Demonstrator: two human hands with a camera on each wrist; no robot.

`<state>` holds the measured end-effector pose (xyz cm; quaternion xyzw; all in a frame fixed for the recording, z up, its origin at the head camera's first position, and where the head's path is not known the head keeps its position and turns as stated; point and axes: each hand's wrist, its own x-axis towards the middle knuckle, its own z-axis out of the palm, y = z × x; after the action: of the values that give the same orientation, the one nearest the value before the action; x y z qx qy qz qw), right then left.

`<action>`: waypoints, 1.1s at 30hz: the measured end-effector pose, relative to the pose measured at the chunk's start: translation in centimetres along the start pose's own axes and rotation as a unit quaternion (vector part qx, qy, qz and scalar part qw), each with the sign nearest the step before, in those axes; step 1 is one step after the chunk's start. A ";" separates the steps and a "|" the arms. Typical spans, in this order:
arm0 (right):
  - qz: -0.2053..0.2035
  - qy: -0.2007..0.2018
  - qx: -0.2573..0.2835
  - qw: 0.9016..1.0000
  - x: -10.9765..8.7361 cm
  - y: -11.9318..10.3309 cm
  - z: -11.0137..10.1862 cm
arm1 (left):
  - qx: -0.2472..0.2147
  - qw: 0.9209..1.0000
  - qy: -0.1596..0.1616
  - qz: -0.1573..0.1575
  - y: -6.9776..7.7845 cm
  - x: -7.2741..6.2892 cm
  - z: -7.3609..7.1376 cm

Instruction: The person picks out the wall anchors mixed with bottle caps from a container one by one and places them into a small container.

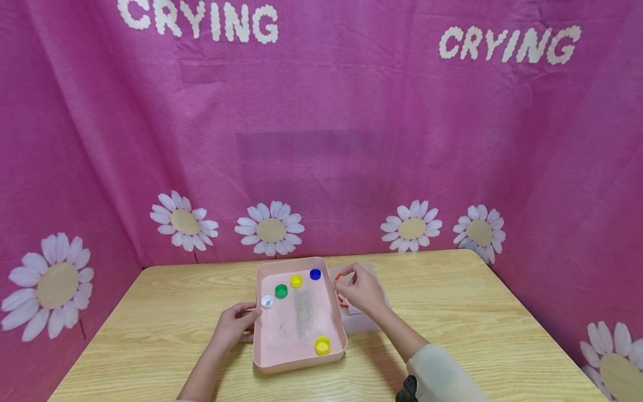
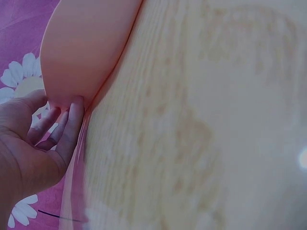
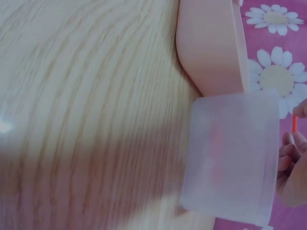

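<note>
My left hand [image 1: 233, 326] grips the left side of a pink tray [image 1: 286, 365], with the thumb at its rim and the other fingers against the outer wall in the left wrist view. Over a translucent whitish box [image 3: 230, 158], right of the tray, my right hand [image 1: 359, 287] pinches a small red-orange stick [image 3: 294, 123] between thumb and fingers. More red pieces [image 1: 344, 303] show in the box beside the hand. In the tray stand small round cups: clear [image 1: 267, 301], green [image 1: 281, 291], yellow [image 1: 296, 281] and blue [image 1: 315, 274] along the far left, another yellow cup [image 1: 322, 345] near the front.
A wooden table [image 1: 467, 312] carries the tray and the box, which stand side by side. Behind it and along both sides hangs a pink curtain [image 1: 321, 167] with white daisies and lettering. A greyish patch [image 1: 303, 312] marks the tray's floor.
</note>
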<state>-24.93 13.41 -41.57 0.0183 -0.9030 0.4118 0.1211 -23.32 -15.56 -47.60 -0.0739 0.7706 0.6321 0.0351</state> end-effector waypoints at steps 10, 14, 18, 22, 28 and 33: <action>-0.005 0.008 0.000 1.000 0.2 1.4 -0.8 | 0.011 1.000 -0.001 -0.002 0.0 0.0 0.0; 0.000 0.004 0.003 1.000 0.5 1.8 -1.3 | 0.007 1.000 -0.003 -0.002 0.0 0.0 0.0; 0.001 0.003 0.007 1.000 0.8 2.2 -1.5 | 0.002 1.000 -0.004 -0.001 0.0 -0.1 -0.1; -0.003 0.011 0.014 1.000 1.0 2.4 -1.6 | -0.001 1.000 -0.001 0.000 0.0 -0.1 -0.1; -0.007 0.016 0.031 0.999 1.0 2.5 -1.7 | 0.006 1.000 -0.003 -0.004 -0.1 0.0 -0.1; -0.006 0.021 0.040 0.999 1.1 2.6 -1.9 | 0.010 1.000 -0.002 -0.005 0.0 0.0 -0.1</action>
<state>-25.94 16.58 -42.06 0.0197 -0.8831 0.4467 0.1422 -23.29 -15.63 -47.58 -0.0766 0.7764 0.6243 0.0403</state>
